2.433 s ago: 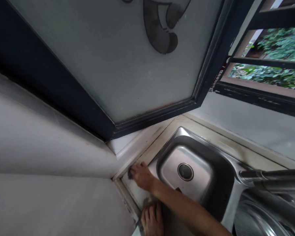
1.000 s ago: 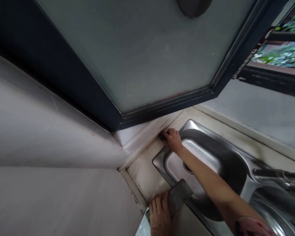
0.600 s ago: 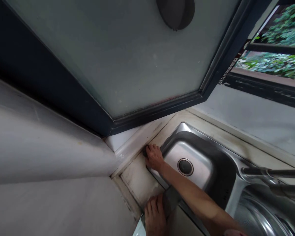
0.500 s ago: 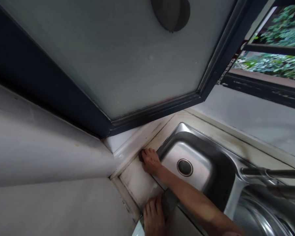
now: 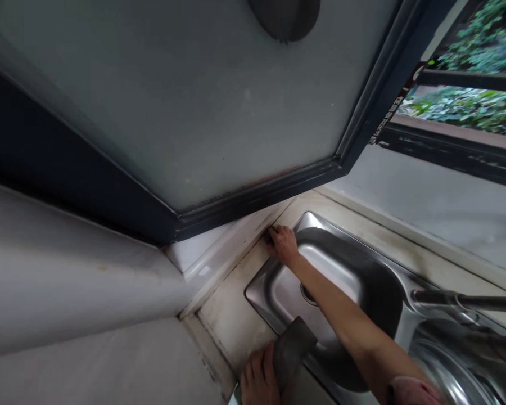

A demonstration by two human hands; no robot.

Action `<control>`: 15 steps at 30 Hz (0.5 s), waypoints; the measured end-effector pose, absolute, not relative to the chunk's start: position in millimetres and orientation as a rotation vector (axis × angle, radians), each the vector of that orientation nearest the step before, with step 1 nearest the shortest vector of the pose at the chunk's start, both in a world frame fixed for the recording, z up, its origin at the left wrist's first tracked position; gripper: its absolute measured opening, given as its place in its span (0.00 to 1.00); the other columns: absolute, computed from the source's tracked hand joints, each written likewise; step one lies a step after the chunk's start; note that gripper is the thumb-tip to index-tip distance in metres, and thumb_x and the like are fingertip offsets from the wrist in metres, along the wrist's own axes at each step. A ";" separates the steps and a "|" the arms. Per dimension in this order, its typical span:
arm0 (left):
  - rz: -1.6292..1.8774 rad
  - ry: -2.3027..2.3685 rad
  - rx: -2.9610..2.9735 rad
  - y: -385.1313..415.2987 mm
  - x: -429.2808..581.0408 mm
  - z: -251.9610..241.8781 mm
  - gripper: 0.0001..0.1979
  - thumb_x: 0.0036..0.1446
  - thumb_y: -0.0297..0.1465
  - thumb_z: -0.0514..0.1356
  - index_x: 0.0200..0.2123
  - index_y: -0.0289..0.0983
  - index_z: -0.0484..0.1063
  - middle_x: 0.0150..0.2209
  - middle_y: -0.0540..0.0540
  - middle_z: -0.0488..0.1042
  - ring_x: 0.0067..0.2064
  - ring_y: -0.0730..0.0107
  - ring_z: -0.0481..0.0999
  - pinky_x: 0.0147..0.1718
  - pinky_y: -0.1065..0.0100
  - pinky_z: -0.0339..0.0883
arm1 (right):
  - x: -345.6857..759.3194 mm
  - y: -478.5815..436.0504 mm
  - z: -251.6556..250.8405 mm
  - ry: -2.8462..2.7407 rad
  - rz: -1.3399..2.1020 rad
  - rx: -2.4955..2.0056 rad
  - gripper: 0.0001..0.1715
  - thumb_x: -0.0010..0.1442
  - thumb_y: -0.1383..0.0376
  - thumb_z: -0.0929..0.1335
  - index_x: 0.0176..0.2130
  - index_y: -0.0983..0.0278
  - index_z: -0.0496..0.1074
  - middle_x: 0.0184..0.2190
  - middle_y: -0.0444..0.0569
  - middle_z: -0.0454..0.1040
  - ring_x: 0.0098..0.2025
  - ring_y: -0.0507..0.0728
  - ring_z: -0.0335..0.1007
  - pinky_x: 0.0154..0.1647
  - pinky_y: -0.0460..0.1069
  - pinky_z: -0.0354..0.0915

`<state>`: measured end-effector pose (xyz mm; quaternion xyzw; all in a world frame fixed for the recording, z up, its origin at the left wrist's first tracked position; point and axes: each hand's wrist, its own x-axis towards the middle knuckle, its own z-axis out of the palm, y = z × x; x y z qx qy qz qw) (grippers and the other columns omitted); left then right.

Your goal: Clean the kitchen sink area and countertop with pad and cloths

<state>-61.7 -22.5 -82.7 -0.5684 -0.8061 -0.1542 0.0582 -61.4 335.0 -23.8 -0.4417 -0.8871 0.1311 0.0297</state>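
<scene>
My right hand (image 5: 281, 244) reaches across the steel sink (image 5: 362, 281) to the stained strip of counter (image 5: 253, 264) along its far left rim. Its fingers are curled on a small dark scrubbing pad (image 5: 270, 236) pressed against the counter where it meets the white ledge. My left hand (image 5: 258, 379) rests at the counter's near edge, fingers closed on a flat dark grey piece (image 5: 290, 350) that sticks out over the sink corner.
A dark-framed frosted glass pane (image 5: 219, 112) leans over the counter. The tap's metal spout (image 5: 468, 301) runs in from the right above a second basin (image 5: 451, 365). An open window (image 5: 468, 101) shows greenery. White tiled wall (image 5: 67, 292) fills the left.
My right hand slid the pad toward me along the counter strip, then away again to the sink's far left corner. The left hand stayed at the near edge.
</scene>
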 end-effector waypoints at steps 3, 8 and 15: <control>-0.465 -2.486 -1.736 -22.7 -60.2 -80.3 0.25 0.59 0.38 0.65 0.58 0.36 0.71 0.49 0.39 0.74 0.50 0.52 0.72 0.50 0.54 0.65 | -75.3 300.3 -24.4 -2.797 0.474 -1.226 0.25 0.61 0.61 0.69 0.56 0.65 0.72 0.52 0.62 0.74 0.53 0.68 0.66 0.52 0.58 0.60; -0.460 -2.477 -1.745 -22.4 -61.9 -77.0 0.24 0.60 0.35 0.65 0.58 0.37 0.71 0.50 0.41 0.75 0.50 0.54 0.72 0.50 0.56 0.64 | -89.9 258.1 -20.5 -2.859 0.573 -1.034 0.26 0.60 0.61 0.69 0.56 0.66 0.71 0.52 0.61 0.74 0.53 0.67 0.66 0.54 0.58 0.60; -0.429 -2.402 -1.704 -20.2 -63.9 -81.5 0.23 0.59 0.39 0.64 0.57 0.37 0.73 0.46 0.40 0.75 0.46 0.54 0.73 0.46 0.56 0.65 | -67.1 309.1 -20.2 -2.873 0.450 -1.106 0.26 0.63 0.59 0.69 0.60 0.58 0.73 0.51 0.59 0.74 0.54 0.66 0.66 0.55 0.58 0.59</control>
